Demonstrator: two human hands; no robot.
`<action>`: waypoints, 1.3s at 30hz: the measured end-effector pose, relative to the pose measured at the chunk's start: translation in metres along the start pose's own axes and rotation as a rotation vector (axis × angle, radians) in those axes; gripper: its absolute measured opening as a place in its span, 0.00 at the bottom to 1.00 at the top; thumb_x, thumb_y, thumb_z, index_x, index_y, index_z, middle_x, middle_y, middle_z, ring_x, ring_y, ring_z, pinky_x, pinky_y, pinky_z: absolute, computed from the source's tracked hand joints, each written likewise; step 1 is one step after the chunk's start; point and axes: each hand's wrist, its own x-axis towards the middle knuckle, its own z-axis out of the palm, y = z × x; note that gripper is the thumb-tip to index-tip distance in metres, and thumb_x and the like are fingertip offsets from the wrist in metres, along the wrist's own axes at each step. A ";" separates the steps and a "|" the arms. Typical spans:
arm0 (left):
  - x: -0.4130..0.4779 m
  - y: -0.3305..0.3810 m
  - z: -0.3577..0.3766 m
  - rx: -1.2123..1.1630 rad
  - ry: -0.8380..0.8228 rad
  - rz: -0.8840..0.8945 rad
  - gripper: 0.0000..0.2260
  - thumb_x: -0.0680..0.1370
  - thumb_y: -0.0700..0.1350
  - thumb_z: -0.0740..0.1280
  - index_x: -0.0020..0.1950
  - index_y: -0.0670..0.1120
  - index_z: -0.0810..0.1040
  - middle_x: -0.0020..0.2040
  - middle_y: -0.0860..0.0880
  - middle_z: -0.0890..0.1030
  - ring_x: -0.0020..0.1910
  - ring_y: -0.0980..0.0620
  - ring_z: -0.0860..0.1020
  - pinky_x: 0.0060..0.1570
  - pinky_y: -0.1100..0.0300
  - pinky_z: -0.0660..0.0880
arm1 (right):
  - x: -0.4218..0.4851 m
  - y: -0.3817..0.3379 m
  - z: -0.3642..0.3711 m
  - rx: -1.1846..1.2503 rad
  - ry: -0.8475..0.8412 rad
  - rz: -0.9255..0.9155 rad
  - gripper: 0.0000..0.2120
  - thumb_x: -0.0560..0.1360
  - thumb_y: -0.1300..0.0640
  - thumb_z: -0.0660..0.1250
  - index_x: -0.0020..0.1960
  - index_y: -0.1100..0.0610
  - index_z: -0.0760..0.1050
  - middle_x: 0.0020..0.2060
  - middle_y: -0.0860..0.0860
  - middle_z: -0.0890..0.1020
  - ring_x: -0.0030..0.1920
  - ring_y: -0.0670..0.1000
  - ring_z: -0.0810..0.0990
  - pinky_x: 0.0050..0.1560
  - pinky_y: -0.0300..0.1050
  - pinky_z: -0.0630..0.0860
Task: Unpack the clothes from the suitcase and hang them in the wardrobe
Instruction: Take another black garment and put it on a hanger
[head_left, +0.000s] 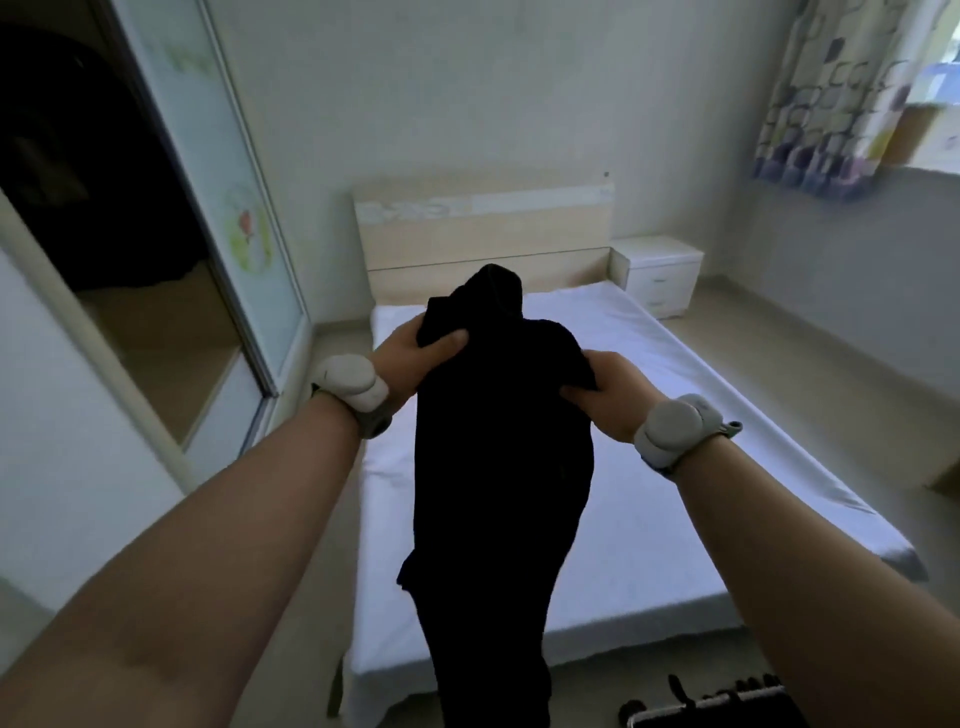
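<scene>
Both clamped on black garment (498, 467) — left hand (410, 358), right hand (613, 395); bed (675, 467) ahead, wardrobe (223, 182) left.

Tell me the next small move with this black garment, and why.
Probably swing it left toward the open wardrobe: the left hand and right hand grip the black garment by its top, hanging free in front of the bed; no hanger shows.

Bed (649, 467): white sheet (675, 519) over the mattress, light wood headboard (483, 239) at the far wall. Floor (763, 343): pale; bears the bed, a white two-drawer nightstand (660, 275) beside the headboard, and a dark suitcase (727, 714) near the bed's foot.
</scene>
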 end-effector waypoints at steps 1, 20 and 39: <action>-0.005 -0.004 -0.014 0.023 0.042 -0.017 0.22 0.70 0.60 0.67 0.60 0.50 0.74 0.49 0.57 0.80 0.43 0.66 0.80 0.45 0.69 0.74 | 0.011 -0.015 0.008 0.017 -0.027 -0.039 0.04 0.75 0.65 0.65 0.48 0.65 0.74 0.37 0.54 0.78 0.35 0.50 0.73 0.32 0.30 0.66; -0.098 -0.078 -0.283 -0.423 0.224 -0.122 0.23 0.76 0.60 0.61 0.65 0.47 0.74 0.46 0.54 0.80 0.42 0.58 0.79 0.39 0.67 0.75 | 0.154 -0.218 0.232 0.943 -0.187 -0.114 0.12 0.62 0.54 0.79 0.40 0.55 0.79 0.34 0.48 0.83 0.38 0.50 0.82 0.44 0.47 0.77; -0.041 -0.117 -0.425 -0.138 0.380 -0.122 0.21 0.68 0.45 0.75 0.59 0.46 0.76 0.54 0.45 0.80 0.54 0.46 0.79 0.60 0.52 0.75 | 0.308 -0.254 0.307 0.681 -0.115 -0.218 0.18 0.70 0.61 0.73 0.57 0.51 0.74 0.49 0.50 0.82 0.50 0.50 0.81 0.58 0.53 0.77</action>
